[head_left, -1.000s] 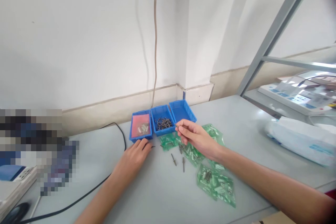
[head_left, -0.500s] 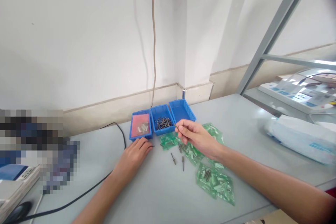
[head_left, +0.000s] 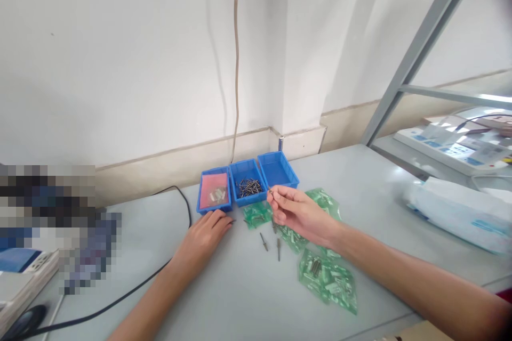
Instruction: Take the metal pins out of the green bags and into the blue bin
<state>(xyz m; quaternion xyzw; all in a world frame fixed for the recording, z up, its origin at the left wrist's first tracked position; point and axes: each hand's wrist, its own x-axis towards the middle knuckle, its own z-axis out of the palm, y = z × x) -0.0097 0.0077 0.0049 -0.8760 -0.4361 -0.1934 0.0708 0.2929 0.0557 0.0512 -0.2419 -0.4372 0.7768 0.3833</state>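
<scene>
My right hand (head_left: 298,208) is raised in front of the blue bins, thumb and fingers pinched on a small metal pin (head_left: 270,191). My left hand (head_left: 208,229) lies low on the table before the left bin, fingers closed; the dark tip of a thin metal pin (head_left: 233,221) sticks out beyond them. Two loose metal pins with thicker collars, one (head_left: 264,242) and another (head_left: 279,250), lie between the hands. Many similar pins (head_left: 250,187) fill the front of the middle blue bin (head_left: 243,166). Green plastic bags (head_left: 328,279) of metal parts lie under and beside my right hand.
The left blue bin (head_left: 199,200) holds a pink sheet and a clear bag of parts. A third blue bin (head_left: 277,166) stands right of it. A black cable (head_left: 120,306) crosses the left side. A white-blue package (head_left: 456,213) and metal frame (head_left: 394,90) stand at right.
My right hand has turned the pinched pin slightly, so less of it shows. My left hand stays almost in place, and the view has shifted a little.
</scene>
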